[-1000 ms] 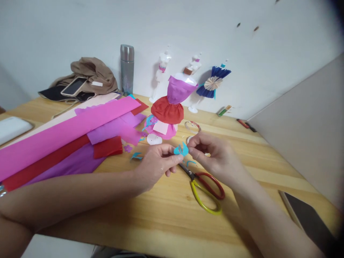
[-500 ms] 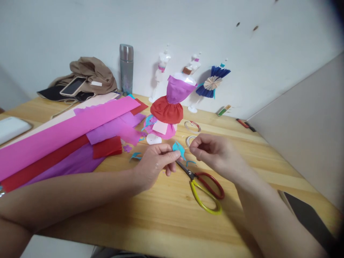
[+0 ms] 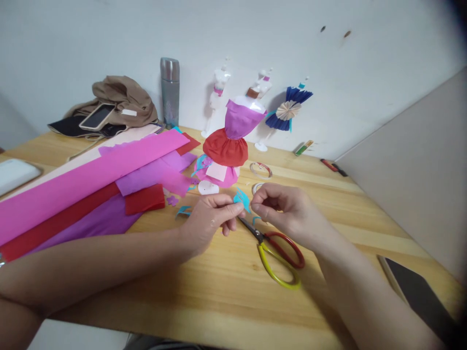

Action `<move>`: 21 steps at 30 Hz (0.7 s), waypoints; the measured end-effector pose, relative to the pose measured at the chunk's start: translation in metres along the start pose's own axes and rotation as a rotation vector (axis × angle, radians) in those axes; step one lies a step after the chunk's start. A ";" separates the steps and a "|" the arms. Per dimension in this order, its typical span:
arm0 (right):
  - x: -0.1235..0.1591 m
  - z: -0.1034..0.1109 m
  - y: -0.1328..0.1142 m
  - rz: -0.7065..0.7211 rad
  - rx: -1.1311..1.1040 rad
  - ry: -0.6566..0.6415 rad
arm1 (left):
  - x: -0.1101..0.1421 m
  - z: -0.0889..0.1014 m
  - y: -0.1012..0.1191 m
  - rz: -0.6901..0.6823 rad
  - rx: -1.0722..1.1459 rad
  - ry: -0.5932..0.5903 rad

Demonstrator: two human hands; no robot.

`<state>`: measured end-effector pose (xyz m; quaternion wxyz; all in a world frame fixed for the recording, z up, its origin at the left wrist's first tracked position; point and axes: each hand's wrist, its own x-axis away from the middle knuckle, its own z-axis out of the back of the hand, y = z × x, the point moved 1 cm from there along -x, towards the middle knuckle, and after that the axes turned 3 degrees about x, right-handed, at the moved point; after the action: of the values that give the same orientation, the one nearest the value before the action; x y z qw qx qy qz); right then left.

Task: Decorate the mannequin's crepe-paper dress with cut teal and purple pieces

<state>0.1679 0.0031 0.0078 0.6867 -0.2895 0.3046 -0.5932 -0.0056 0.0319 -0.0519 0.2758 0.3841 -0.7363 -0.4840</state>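
Observation:
A small piece of blue paper (image 3: 241, 198) with slits cut in it is pinched between the thumb and fingers of my left hand (image 3: 215, 216). Close to its right edge is my right hand (image 3: 282, 206), thumb and forefinger pressed together; whether they grip anything is too small to make out. Scissors (image 3: 260, 237) with one red and one yellow handle lie on the table just below the hands, blades pointing toward my left fingers. Blue paper scraps (image 3: 183, 211) and a purple paper flower (image 3: 172, 200) lie left of my left hand.
Behind the hands stands a mannequin with a purple top and red skirt (image 3: 226, 148). Sheets of pink paper (image 3: 95, 167) and red and purple paper cover the left side. A flask (image 3: 170, 92), a brown cloth bag (image 3: 124, 97) and tape rolls (image 3: 260, 170) sit farther back; a dark phone-like slab (image 3: 416, 291) lies right.
My right hand drew away from the blue paper, then came back near its edge. The paper turned in my left fingers, its slits now facing upward. The scissors stayed put.

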 end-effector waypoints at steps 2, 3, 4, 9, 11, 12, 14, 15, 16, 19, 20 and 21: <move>0.001 0.000 0.000 -0.005 -0.008 -0.006 | -0.001 0.001 -0.001 -0.006 -0.001 0.002; 0.001 0.000 0.000 -0.006 -0.011 -0.012 | -0.001 0.001 -0.001 -0.010 0.002 0.002; 0.001 0.000 0.000 -0.009 -0.016 -0.019 | -0.002 0.001 -0.002 -0.012 0.008 0.002; -0.002 0.002 0.002 -0.059 -0.130 -0.089 | -0.002 0.002 0.000 -0.032 0.021 -0.024; -0.005 0.006 0.005 -0.073 -0.228 -0.136 | -0.002 0.002 0.001 -0.040 -0.002 -0.027; -0.007 0.008 0.007 -0.078 -0.294 -0.166 | -0.002 0.002 0.002 -0.043 -0.018 -0.024; -0.009 0.013 0.010 -0.107 -0.439 -0.240 | -0.002 0.002 0.003 -0.041 -0.055 -0.015; -0.009 0.016 0.011 -0.135 -0.504 -0.275 | -0.002 0.002 0.004 -0.037 -0.078 -0.007; -0.009 0.017 0.012 -0.168 -0.556 -0.299 | -0.002 0.002 0.004 -0.029 -0.103 0.004; -0.007 0.018 0.012 -0.225 -0.627 -0.290 | -0.002 0.003 0.005 -0.006 -0.181 0.057; -0.006 0.017 0.011 -0.224 -0.632 -0.273 | -0.001 0.003 0.005 -0.001 -0.199 0.070; -0.006 0.016 0.011 -0.218 -0.631 -0.257 | -0.001 0.003 0.006 0.002 -0.212 0.077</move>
<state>0.1862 0.0107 0.0101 0.5286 -0.5905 0.3513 -0.4985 -0.0089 0.0357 -0.0475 0.3435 0.3705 -0.6701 -0.5437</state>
